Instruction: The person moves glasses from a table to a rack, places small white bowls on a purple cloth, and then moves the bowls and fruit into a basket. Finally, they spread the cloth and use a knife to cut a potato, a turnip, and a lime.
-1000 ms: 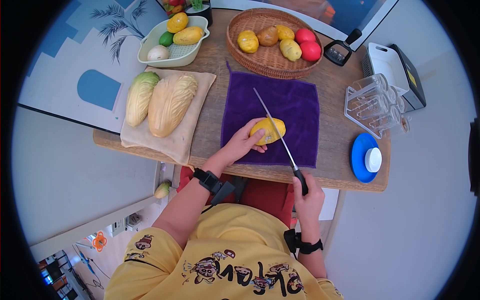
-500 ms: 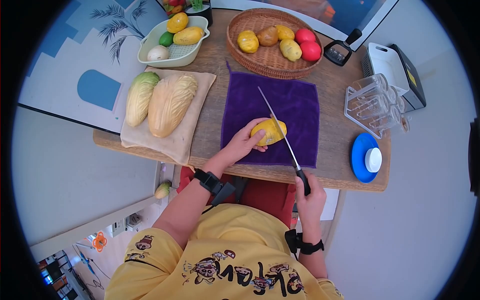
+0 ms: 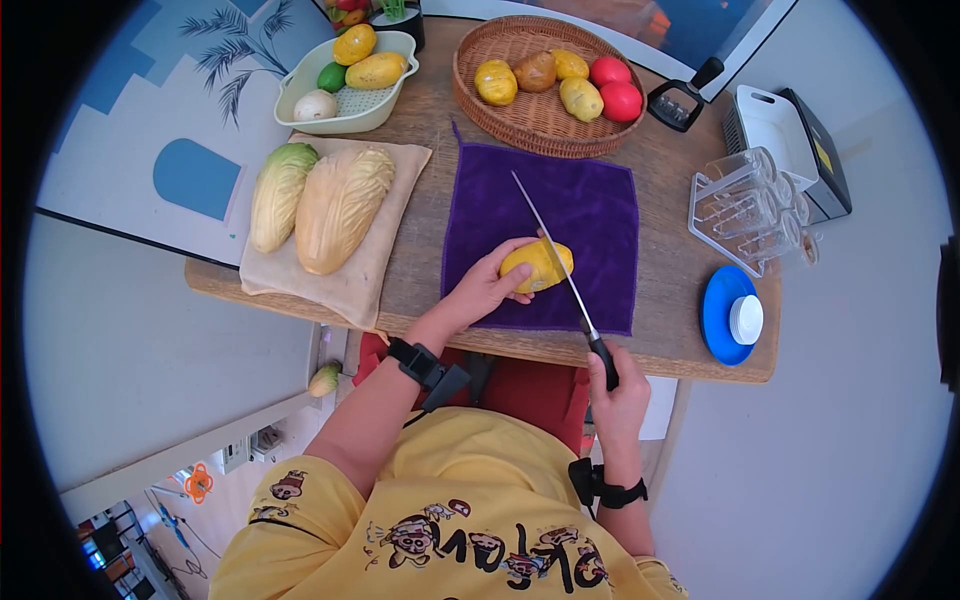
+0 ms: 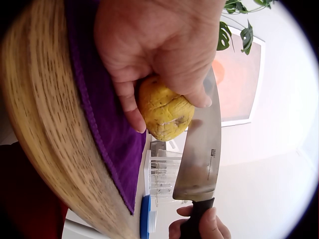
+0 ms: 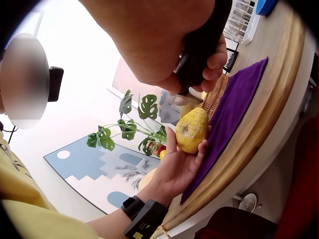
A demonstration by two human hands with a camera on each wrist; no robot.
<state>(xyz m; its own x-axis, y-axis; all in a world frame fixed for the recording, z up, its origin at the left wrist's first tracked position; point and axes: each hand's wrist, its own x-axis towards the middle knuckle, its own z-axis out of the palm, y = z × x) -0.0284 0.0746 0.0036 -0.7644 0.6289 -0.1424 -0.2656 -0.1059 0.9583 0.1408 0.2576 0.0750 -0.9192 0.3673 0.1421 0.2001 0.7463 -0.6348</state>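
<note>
My left hand [image 3: 484, 290] grips a yellow fruit [image 3: 527, 268] with the thumb on top and fingers round its far side. Crossed score lines show on the fruit's skin [image 5: 197, 124] in the right wrist view. A kitchen knife [image 3: 577, 291] with a broad steel blade is in my right hand [image 3: 622, 397], whose fingers wrap its black handle [image 5: 197, 57]. The blade lies across the fruit's right end, just past the left thumb, its tip pointing to the far side. Under the fruit spreads a purple cloth [image 3: 603, 210]; the left wrist view shows the blade [image 4: 199, 154] flat-on.
Two cabbage-like vegetables [image 3: 340, 215] lie on a beige cushion [image 3: 395, 195] to the left. Behind stand a green basket [image 3: 370, 118] and a wicker tray [image 3: 500, 125], both holding produce. On the right are a glass rack [image 3: 728, 243] and a blue plate [image 3: 717, 320] bearing white dishes.
The knife has shifted slightly right and then slightly back left and forward across the fruit. The fruit and left hand have edged a little to the right.
</note>
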